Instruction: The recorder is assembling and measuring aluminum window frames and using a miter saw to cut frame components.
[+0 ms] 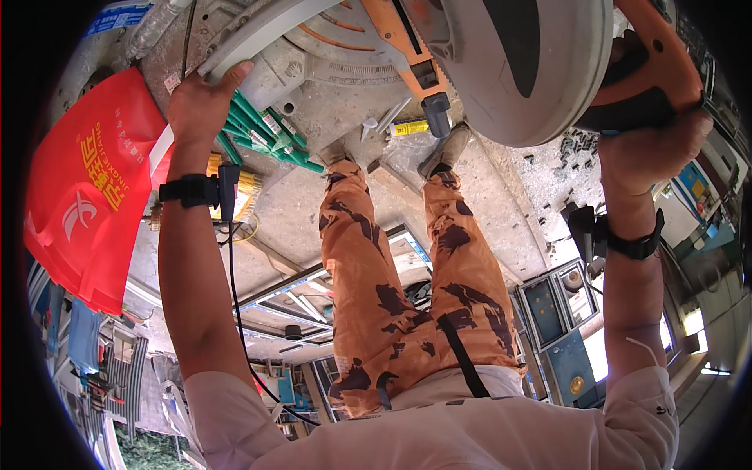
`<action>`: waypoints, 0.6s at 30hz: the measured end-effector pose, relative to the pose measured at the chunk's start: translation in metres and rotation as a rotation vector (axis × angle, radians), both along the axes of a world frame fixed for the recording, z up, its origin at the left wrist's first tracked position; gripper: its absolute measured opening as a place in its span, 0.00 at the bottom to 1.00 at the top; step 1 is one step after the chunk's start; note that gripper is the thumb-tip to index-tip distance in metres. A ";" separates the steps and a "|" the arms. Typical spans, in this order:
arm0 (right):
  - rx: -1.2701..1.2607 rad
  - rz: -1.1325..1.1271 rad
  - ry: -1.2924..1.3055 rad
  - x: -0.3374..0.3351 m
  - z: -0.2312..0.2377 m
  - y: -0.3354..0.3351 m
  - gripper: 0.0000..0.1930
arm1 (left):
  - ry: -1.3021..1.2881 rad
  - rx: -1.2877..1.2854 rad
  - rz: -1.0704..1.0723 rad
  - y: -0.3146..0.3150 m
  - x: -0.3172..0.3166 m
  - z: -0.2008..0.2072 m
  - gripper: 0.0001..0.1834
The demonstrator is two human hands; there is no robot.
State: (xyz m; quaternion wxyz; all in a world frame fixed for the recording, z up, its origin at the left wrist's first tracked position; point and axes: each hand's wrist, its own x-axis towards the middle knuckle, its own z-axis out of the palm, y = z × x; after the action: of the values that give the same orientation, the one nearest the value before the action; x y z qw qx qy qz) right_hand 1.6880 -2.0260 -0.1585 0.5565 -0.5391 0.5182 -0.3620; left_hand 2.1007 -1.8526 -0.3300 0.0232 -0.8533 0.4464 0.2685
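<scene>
A large miter saw with a grey round guard [570,78] fills the top of the view. My right hand [658,149] is closed around its orange and black handle [675,59] at the right. Over at the upper left, my left hand [202,102] grips the end of a pale, curved-looking profile strip [262,37], thumb on top. That strip lies across the saw's grey base [356,72] and runs up out of view. An orange arm [398,39] of the saw stands between the strip and the guard. The blade itself cannot be seen.
Beside my left arm hangs a red bag [86,211]. Green tubes [266,133] lie on the floor below the saw base, near a yellow tube [409,128] by my feet. Dark offcuts [576,149] litter the right. Window frames [560,301] stand behind me. A cable [239,305] trails from my left wrist.
</scene>
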 end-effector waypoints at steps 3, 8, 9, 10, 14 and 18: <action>-0.006 -0.005 -0.004 -0.001 -0.001 0.001 0.43 | 0.022 -0.031 -0.002 0.001 0.003 -0.002 0.52; -0.020 -0.012 -0.011 -0.001 -0.001 0.001 0.42 | 0.014 0.009 0.007 -0.001 0.000 0.001 0.52; -0.025 -0.013 -0.011 -0.002 0.001 0.002 0.42 | 0.014 0.007 0.008 -0.002 -0.001 0.002 0.52; -0.029 -0.014 -0.011 -0.001 0.001 0.002 0.42 | 0.016 -0.002 0.007 -0.003 -0.002 0.002 0.52; -0.039 -0.020 -0.020 0.001 -0.002 0.001 0.42 | 0.009 0.009 0.000 -0.002 0.000 0.002 0.52; -0.052 -0.023 -0.025 0.005 -0.001 0.002 0.42 | 0.013 -0.016 0.004 -0.004 -0.002 0.006 0.51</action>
State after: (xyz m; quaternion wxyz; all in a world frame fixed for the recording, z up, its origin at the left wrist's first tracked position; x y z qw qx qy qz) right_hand 1.6932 -2.0242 -0.1599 0.5444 -0.5429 0.5079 -0.3886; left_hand 2.0988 -1.8566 -0.3243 0.0130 -0.8525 0.4472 0.2703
